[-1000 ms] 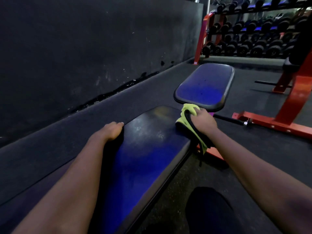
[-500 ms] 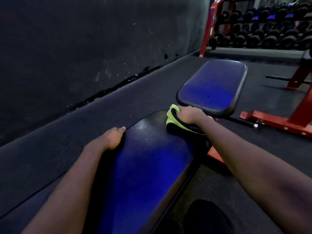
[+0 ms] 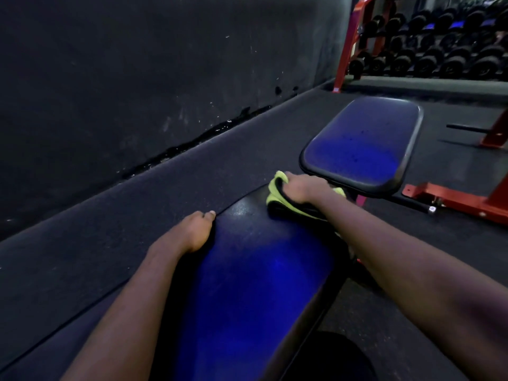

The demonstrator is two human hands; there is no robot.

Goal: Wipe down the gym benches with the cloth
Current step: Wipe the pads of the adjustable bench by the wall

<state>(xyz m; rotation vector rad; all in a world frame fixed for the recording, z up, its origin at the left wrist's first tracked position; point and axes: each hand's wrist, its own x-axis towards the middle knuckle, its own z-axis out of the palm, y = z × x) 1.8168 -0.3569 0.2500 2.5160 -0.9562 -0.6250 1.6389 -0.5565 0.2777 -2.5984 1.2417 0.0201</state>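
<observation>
The right hand (image 3: 301, 188) curls its fingers over the bunched cloth (image 3: 275, 192), pressing it onto the far end of the long bench pad (image 3: 247, 270) beneath them. The left hand (image 3: 193, 232), fingers together, rests on the pad's edge nearer the body. It would be best to flatten the cloth and draw overlapping strokes back. Just beyond the fingers waits the seat pad (image 3: 362, 149).

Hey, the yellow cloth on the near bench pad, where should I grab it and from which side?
Probably grip the cloth at its thick folded left edge, coming down from above. It lies bunched on the far end of the long pad, and the right hand covers its right part, so only that fold stands free.
</observation>
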